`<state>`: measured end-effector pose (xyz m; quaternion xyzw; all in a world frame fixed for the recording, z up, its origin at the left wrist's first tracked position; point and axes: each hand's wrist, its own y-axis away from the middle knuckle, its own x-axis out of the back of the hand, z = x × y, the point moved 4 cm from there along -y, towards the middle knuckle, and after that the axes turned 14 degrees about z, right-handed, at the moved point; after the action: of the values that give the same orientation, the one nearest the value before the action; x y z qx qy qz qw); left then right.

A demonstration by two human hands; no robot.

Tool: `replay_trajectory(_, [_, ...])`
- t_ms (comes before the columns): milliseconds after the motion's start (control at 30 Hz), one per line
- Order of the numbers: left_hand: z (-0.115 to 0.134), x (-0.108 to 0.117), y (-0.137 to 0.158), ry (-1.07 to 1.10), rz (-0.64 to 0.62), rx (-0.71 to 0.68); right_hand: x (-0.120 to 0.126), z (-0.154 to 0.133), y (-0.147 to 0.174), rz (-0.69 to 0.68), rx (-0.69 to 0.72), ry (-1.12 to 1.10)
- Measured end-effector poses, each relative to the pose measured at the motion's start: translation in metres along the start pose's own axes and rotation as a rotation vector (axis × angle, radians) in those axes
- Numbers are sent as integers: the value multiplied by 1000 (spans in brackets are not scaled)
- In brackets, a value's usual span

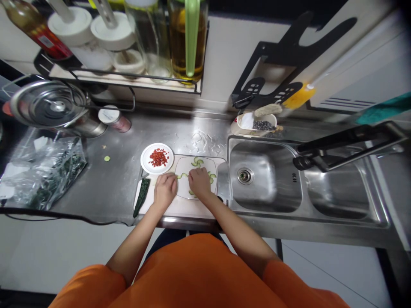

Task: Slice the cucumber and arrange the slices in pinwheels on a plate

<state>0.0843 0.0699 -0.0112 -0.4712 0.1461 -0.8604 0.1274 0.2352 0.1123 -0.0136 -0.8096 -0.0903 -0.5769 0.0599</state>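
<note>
A white square plate lies on a pale cutting board, with thin green-edged cucumber slices set in small curved groups near its rim. My left hand is at the plate's left edge, fingers curled, beside a slice by the fingertips. Over the plate's middle, my right hand has its fingers pinched together; whatever they hold is hidden. Left of my left hand is a dark green cucumber piece. Behind it, a round white plate bears small red pieces.
A broad blade lies right of the plate, near the double sink and black faucet. Leafy greens in a plastic bag, a steel pot and a small jar stand left. Above hangs a rack of bottles.
</note>
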Motion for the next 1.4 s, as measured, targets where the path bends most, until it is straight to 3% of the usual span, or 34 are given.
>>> replay_trajectory(233, [17,0,17,-144,-188,-43,4,-2,25,20,152,19])
replay_trajectory(633, [20,-6,19,-198,-266,33,2,-4,22,-58,128,51])
replay_trajectory(967, [17,-3,19,-147,-201,50,4,-5,21,-54,116,47])
replay_trajectory(1167, [-17,12,12,-39,19,191,15,-3,22,-36,68,33])
replay_trajectory(1400, [-31,8,16,-150,13,335,14,1,31,-43,40,19])
